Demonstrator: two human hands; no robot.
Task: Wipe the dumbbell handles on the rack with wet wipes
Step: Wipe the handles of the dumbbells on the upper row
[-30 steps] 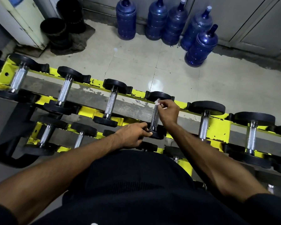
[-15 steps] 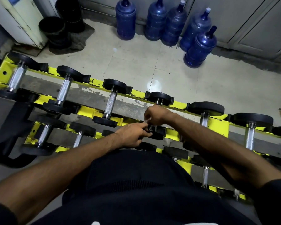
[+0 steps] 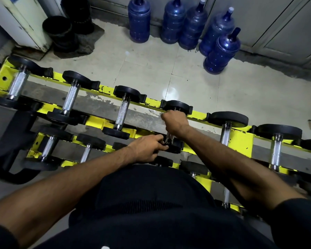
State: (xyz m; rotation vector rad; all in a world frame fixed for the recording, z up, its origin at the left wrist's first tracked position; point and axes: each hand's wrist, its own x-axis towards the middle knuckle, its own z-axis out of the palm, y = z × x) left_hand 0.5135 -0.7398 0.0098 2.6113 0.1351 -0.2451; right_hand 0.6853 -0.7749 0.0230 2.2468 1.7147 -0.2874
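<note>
On the yellow rack (image 3: 239,141), top tier, a dumbbell (image 3: 176,106) is clasped at its handle (image 3: 168,137) by the curled right hand (image 3: 175,123). No wet wipe is seen. The near head is steadied by the nearly straight fingers of the left hand (image 3: 145,149). The knurling is best wiped end to end, with twisting.

Right hand (image 3: 175,123): is gripping the dumbbell handle (image 3: 168,137) at centre frame, fist closing round the steel.
Left hand (image 3: 147,150): is touching that dumbbell's near black head (image 3: 174,147) with its fingertips.
Rack (image 3: 239,139): yellow, is running across mid-frame, carrying rows of dumbbells.
Background: blue water jugs (image 3: 183,27) are standing at top centre.
</note>
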